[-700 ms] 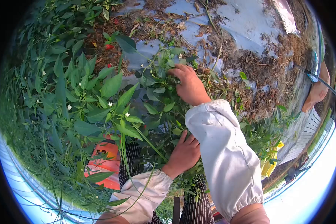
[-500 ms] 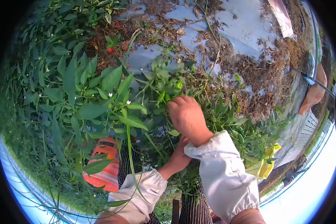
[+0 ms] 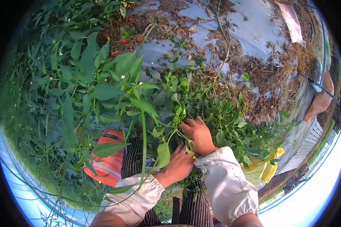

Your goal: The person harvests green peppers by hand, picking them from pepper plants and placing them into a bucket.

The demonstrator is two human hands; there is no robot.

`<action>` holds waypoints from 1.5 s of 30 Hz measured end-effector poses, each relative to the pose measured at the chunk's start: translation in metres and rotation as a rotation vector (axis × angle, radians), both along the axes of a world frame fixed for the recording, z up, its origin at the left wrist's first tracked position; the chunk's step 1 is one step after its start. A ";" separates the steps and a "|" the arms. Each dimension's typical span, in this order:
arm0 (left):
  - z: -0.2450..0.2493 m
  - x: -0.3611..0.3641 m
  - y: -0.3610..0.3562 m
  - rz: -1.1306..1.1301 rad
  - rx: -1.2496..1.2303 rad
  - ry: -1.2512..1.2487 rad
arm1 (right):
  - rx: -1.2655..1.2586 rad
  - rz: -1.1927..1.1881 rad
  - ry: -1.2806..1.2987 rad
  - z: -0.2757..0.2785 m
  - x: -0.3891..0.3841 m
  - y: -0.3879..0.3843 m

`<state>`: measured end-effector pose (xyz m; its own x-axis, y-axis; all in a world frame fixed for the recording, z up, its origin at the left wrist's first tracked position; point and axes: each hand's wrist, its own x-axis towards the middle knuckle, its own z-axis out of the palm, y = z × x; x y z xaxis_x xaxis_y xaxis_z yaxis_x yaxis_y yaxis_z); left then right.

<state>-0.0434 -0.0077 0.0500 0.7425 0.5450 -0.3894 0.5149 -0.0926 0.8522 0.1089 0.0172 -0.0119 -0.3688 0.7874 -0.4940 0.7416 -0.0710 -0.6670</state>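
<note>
My right hand is bent over a pepper plant, its curled fingers at the stems just below shiny green peppers. Its fingertips partly disappear into the foliage, so I cannot make out exactly what they grip. Close below it, my left hand reaches up among the stems, with its fingers mostly covered by leaves and the other hand. A thin green branch runs down between both hands, and a pale broad leaf hangs from the plant beside the left one. White sleeve covers are on both forearms.
Tall leafy pepper plants with white flowers fill the left side. An orange-red container stands low left, and a yellow bag lies at right. Grey plastic mulch with dry debris stretches across the back. A red pepper lies farther off.
My right hand has moved down and right, closer to my left hand, drawing foliage along. My left hand has come up slightly and shows more. The view has shifted a little.
</note>
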 end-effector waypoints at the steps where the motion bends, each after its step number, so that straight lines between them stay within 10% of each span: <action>1: 0.020 -0.014 0.008 -0.015 -0.040 0.013 | -0.001 0.005 -0.064 0.001 -0.001 0.001; 3: 0.047 -0.078 0.008 0.319 -0.250 -0.162 | 0.043 -0.009 -0.118 -0.002 0.001 0.002; 7: 0.052 -0.243 -0.050 1.264 0.139 0.653 | 0.111 0.045 -0.080 0.005 -0.001 0.002; 11: -0.002 -0.347 -0.134 1.929 -0.368 0.517 | 0.153 0.041 -0.118 0.003 -0.004 -0.003; 20: -0.037 -0.399 -0.205 2.368 -0.479 0.070 | 0.161 -0.007 -0.167 0.008 -0.008 -0.003; 26: 0.116 -0.495 -0.175 1.970 0.044 0.515 | 0.155 -0.079 -0.149 0.006 -0.008 -0.011; 30: 0.302 -0.398 -0.050 1.366 0.683 1.134 | 0.194 -0.096 -0.159 -0.002 -0.008 -0.018; 34: 0.403 -0.372 -0.009 1.074 0.833 1.175 | 0.151 -0.074 -0.210 -0.004 -0.010 -0.020; 37: 0.405 -0.355 0.059 0.719 1.312 1.002 | 0.143 -0.122 -0.196 -0.001 -0.010 -0.022; 45: 0.260 -0.139 0.329 0.297 1.381 0.323 | 0.119 -0.172 -0.169 -0.011 -0.004 -0.031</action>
